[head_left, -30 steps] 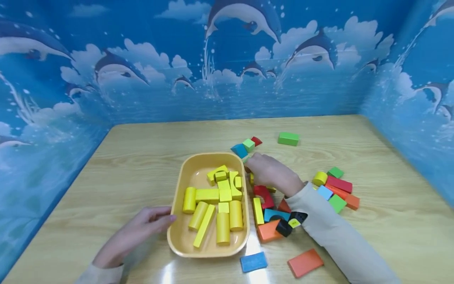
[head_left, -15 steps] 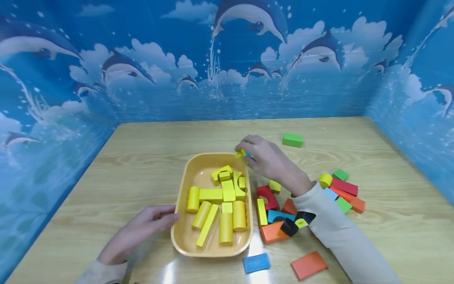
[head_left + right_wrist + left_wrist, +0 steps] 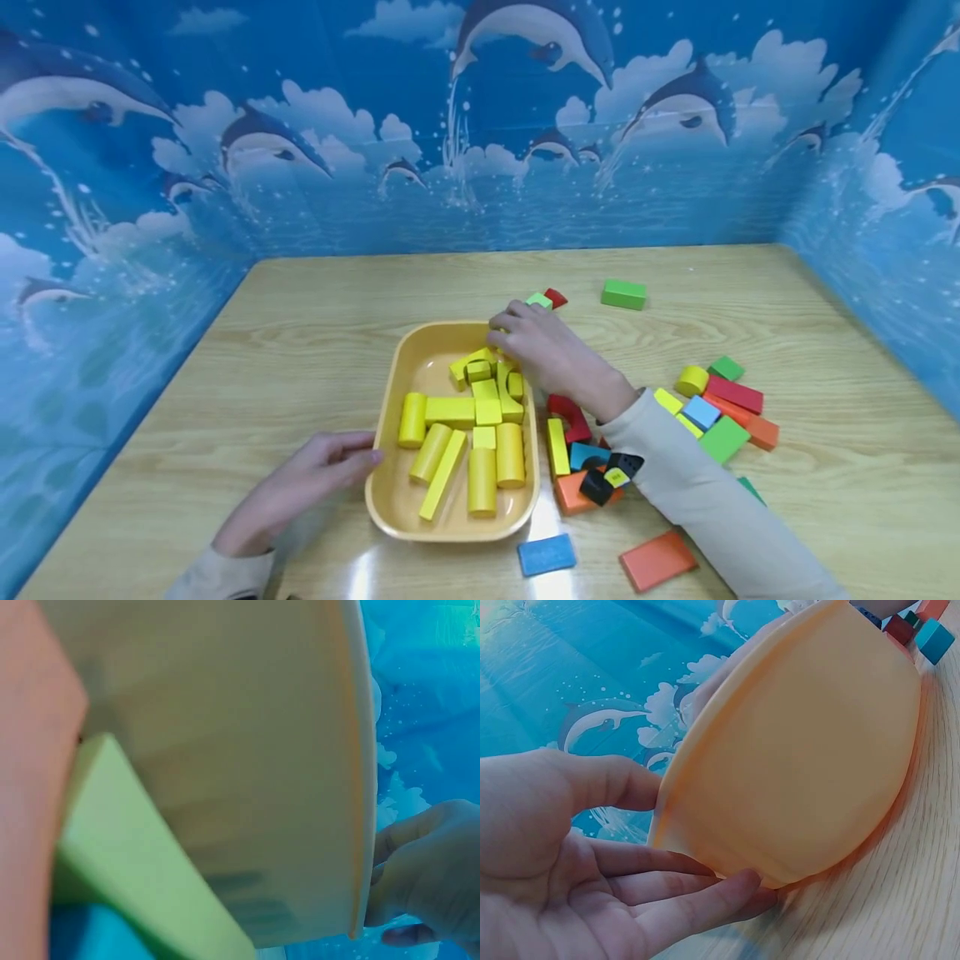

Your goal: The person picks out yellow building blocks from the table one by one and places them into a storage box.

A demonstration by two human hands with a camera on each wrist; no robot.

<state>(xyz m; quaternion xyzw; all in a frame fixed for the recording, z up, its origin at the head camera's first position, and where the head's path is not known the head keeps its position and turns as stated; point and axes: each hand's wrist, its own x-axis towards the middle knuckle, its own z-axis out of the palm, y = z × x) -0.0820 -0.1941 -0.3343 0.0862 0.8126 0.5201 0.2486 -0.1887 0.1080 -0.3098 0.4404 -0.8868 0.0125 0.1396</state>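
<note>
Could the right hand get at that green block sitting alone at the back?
Probably yes: the green block lies a little beyond the right hand, and no other block shows directly between them.

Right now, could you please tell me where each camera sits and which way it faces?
Head: on the head, facing forward and down at the tray; left hand, right hand and sleeves show.
Left wrist: on that wrist, facing the tray's outer wall; the left hand shows.
Right wrist: on that wrist, facing the tray's outer wall beyond a pale green block; right hand shows.
Shared: both wrist views show that wall.
</note>
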